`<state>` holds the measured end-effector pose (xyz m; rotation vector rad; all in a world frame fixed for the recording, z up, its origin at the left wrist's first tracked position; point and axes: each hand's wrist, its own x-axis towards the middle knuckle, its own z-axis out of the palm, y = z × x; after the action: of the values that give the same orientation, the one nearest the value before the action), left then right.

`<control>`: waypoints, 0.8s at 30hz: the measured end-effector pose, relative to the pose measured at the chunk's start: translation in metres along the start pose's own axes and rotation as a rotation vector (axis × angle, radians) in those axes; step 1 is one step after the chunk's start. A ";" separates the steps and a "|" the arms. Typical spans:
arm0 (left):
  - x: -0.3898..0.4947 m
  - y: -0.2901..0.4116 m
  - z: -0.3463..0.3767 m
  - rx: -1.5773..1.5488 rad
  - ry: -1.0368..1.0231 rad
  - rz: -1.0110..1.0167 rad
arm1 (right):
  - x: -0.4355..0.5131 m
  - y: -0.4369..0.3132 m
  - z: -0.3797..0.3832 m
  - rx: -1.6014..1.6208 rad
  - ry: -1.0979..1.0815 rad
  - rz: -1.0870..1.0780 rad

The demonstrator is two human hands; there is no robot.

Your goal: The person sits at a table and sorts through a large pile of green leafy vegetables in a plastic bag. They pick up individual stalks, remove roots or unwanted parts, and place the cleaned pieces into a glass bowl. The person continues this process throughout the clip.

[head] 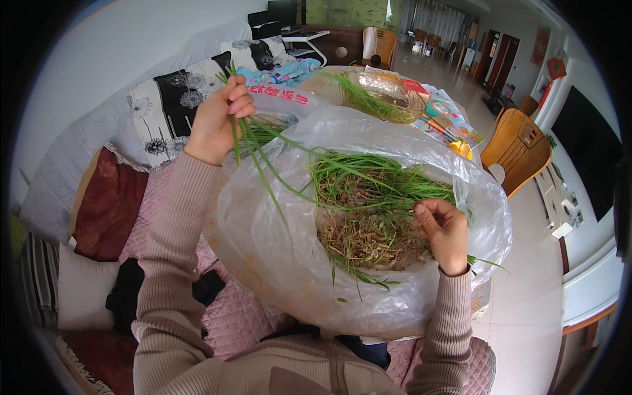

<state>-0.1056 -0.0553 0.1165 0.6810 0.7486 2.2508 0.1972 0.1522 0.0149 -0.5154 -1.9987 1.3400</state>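
My left hand (pixel 224 116), raised at the upper left, is closed around several long green grass-like stalks (pixel 256 148) that hang down and trail over a translucent plastic bag (pixel 276 217). Inside the opened bag lies a heap of green leafy stalks (pixel 365 170) above a pile of brown roots and dry trimmings (pixel 370 242). At the heap's right side is my right hand (pixel 442 229), thumb and forefinger pinched together; whether something small is between them I cannot tell. A glass bowl (pixel 414 106) holding more green stalks stands beyond the bag.
Right of the bowl lie colourful printed papers (pixel 449 116) and an orange peel or similar thing (pixel 461 149). A wooden chair (pixel 518 148) stands right of the round table. Left is a sofa with cushions (pixel 173 103); a plastic bag with red writing (pixel 279 96) lies behind the stalks.
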 end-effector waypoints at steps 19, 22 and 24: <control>-0.019 0.058 0.031 -0.116 -0.290 -0.037 | 0.029 0.011 0.054 -0.014 -0.669 -0.161; -0.016 0.064 0.032 -0.127 -0.294 -0.023 | 0.032 0.013 0.061 -0.029 -0.725 -0.157; -0.013 0.068 0.030 -0.129 -0.278 -0.015 | 0.034 0.015 0.061 0.000 -0.800 -0.160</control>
<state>-0.1064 -0.0972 0.1792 0.8979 0.4671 2.1116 0.1299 0.1402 -0.0036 0.2375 -2.5850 1.5904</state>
